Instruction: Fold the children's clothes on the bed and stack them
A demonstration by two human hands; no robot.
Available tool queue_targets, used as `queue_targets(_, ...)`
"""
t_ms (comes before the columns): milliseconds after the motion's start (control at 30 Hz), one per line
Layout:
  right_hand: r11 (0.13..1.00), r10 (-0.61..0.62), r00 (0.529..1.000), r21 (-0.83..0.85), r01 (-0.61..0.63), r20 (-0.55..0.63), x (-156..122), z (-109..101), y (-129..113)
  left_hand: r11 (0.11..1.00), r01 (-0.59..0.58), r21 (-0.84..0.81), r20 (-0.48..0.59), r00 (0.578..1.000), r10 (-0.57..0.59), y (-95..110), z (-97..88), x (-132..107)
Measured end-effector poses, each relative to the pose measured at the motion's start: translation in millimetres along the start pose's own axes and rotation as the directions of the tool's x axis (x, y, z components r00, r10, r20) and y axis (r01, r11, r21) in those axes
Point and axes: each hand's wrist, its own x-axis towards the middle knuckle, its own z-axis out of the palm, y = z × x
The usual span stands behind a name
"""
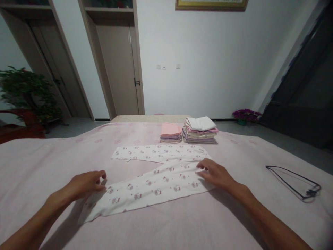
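A pair of small white trousers with a pink cartoon print [156,173] lies spread flat on the pink bedsheet [166,222], its two legs splayed apart in a V. My left hand [87,182] rests on the cuff end of the near leg, fingers curled and pinching the fabric. My right hand [214,172] lies flat on the waist end at the right, with its fingers stretched out and pressing the cloth down.
Two stacks of folded clothes stand at the bed's far side: a pink stack [170,132] and a taller white-topped stack [200,129]. A black wire hanger [293,181] lies at the right. A potted plant [26,93] and doors are beyond.
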Motion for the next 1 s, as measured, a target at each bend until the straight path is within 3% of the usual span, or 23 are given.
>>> queue_targets(67, 0.986, -0.156, 0.975, 0.084, 0.144, 0.156, -9, 0, -33, 0.997, -0.077, 0.005, -0.11, 0.991, 0.077, 24, -1.8, 8)
queue_targets(167, 0.942, -0.336, 0.909, 0.081, 0.326, 0.245, -19, 8, -69, 0.963, -0.268, 0.003, -0.208, 0.942, 0.263, 69, 3.2, 24)
queue_targets(267, 0.937, -0.339, 0.901, 0.012, 0.349, 0.271, -21, 18, -82, 0.914, -0.403, 0.042, -0.256, 0.88, 0.4, 111, 14.7, 44)
queue_targets(400, 0.94, -0.334, 0.898, 0.032, 0.339, 0.287, -17, 19, -76, 0.907, -0.4, 0.132, -0.279, 0.863, 0.421, 144, 28.8, 76)
queue_targets(667, 0.939, -0.33, 0.866, 0.224, 0.26, 0.376, -26, -1, -54, 0.944, -0.304, 0.126, -0.351, 0.877, 0.329, 143, 33.3, 110)
queue_targets(733, 0.93, -0.303, 0.861, 0.326, 0.172, 0.409, -20, -3, -49, 0.954, -0.285, 0.097, -0.358, 0.884, 0.3, 141, 32.9, 114)
queue_targets(800, 0.911, -0.226, 0.885, 0.41, 0.045, 0.406, -7, -3, -38, 0.961, -0.27, 0.064, -0.366, 0.89, 0.274, 137, 32.3, 118)
queue_targets(867, 0.9, -0.091, 0.944, 0.432, -0.058, 0.316, 14, -1, -16, 0.974, -0.225, 0.017, -0.392, 0.895, 0.214, 129, 30.6, 123)
queue_targets(933, 0.92, 0.079, 0.989, 0.373, -0.121, 0.126, 37, 2, 13, 0.989, -0.145, -0.034, -0.438, 0.891, 0.116, 117, 26.9, 130)
queue_targets(1000, 0.94, 0.265, 0.964, 0.233, -0.25, -0.034, 61, 6, 46, 0.996, -0.038, -0.075, -0.485, 0.875, -0.003, 100, 21.5, 139)
